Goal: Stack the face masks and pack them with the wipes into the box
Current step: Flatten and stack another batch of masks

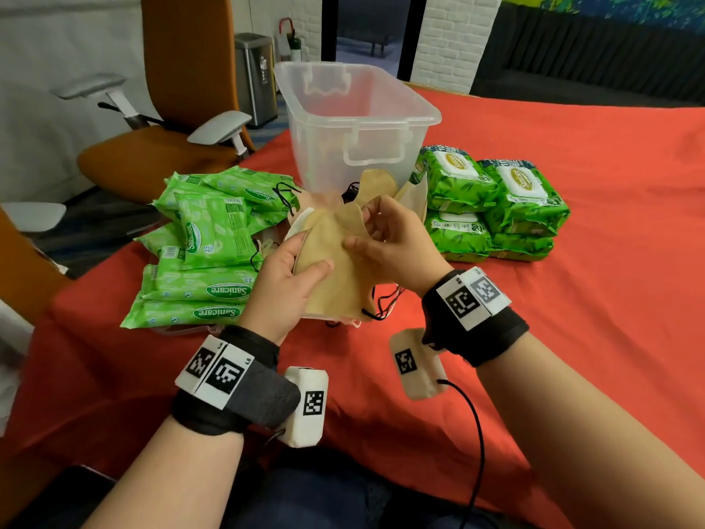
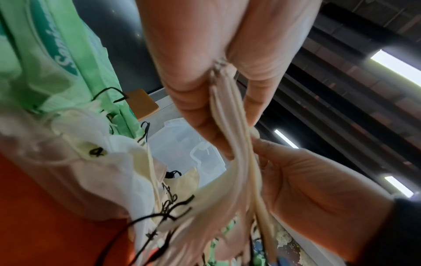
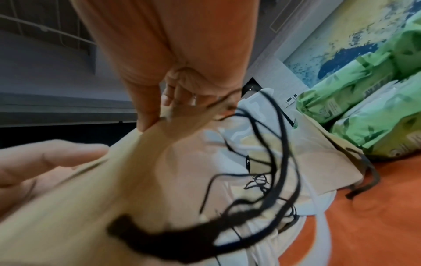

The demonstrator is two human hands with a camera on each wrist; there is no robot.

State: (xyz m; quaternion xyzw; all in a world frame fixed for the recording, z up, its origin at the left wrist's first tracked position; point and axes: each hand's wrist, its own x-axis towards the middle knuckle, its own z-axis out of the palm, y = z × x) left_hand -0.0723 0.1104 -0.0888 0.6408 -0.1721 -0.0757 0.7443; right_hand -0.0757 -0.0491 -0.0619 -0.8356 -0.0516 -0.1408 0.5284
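Both hands hold a small stack of tan face masks above the red table. My left hand grips the stack's near left edge, thumb on top; in the left wrist view the left hand pinches several layered mask edges. My right hand pinches the stack's far right side, and black ear loops dangle below it. More tan masks lie against the clear plastic box, which stands open behind them. Small green wipe packs lie piled to the left, large wipe packs stacked to the right.
A red cloth covers the table. An orange office chair stands beyond the table's left edge, with a metal bin behind it. White and pinkish masks lie under the held stack.
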